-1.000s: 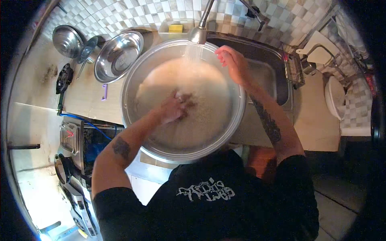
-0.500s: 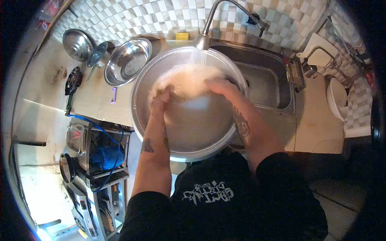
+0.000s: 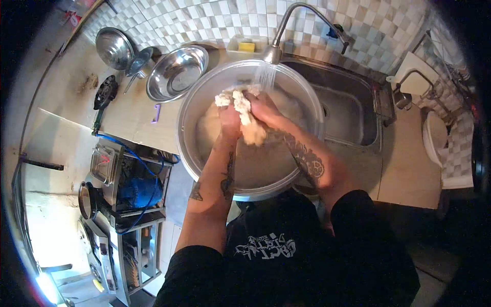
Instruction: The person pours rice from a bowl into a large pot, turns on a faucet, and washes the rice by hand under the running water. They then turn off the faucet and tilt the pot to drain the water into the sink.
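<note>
- Head view, hands: the left hand [image 3: 229, 116] and the right hand [image 3: 266, 110] meet above the middle of the big steel basin [image 3: 190, 134]. Their fingers [image 3: 236, 102] are curled and pressed together around a white clump [image 3: 250, 130], which looks like wet rice.
- Head view, what changed: half a second ago both hands were down in the cloudy water. Now they are raised clear of it, with the clump squeezed between them. Part of it bulges above the knuckles and part hangs below the palms.
- Head view, water: the faucet [image 3: 273, 51] is running, and its stream [image 3: 266, 77] falls just beside the raised hands, at the far side of the basin.
- Head view, where the stuff lies: the rest of the white mass sits in the basin under the hands, in milky water.
- Head view, surroundings: the sink [image 3: 348, 110] lies to the right of the basin. On the surface [image 3: 128, 120] to the left are a smaller steel bowl [image 3: 176, 71], a lid [image 3: 113, 47] and a small purple piece [image 3: 156, 113]. A yellow sponge [image 3: 247, 46] rests by the tiled wall.
</note>
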A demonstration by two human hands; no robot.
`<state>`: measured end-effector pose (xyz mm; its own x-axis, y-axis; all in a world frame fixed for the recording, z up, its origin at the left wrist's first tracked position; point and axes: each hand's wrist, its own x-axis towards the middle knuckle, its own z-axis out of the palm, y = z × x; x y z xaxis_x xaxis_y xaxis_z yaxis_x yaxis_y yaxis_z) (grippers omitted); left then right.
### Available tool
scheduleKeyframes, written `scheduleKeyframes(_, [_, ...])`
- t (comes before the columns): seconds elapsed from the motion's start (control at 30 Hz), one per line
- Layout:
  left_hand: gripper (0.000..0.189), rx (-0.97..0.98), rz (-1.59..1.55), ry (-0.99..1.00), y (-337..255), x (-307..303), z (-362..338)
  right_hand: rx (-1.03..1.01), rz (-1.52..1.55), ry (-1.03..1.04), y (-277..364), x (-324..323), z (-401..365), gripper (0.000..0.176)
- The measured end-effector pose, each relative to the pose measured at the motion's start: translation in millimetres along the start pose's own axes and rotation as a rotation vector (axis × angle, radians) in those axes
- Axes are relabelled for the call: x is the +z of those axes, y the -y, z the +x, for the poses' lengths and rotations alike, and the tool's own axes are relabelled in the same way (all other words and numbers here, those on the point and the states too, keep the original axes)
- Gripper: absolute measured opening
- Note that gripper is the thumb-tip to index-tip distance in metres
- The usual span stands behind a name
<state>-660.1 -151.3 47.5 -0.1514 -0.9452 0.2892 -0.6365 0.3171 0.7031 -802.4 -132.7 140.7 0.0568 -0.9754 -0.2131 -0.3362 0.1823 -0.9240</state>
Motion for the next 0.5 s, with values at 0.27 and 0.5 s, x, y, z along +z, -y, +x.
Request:
scheduleKeyframes(0.27, [0.027, -0.449, -0.53, 0.053, 16.6, -10.6, 31.2, -0.359, -0.843, 0.316, -18.5, -3.9, 58.5, 0.038])
scheduleKeyframes(0.5, [0.027, -0.387, 0.399, 0.42, 82.6, -30.0, 39.3, -0.662, -1.099, 0.334, -99.8, -0.3, 161.8, 0.043])
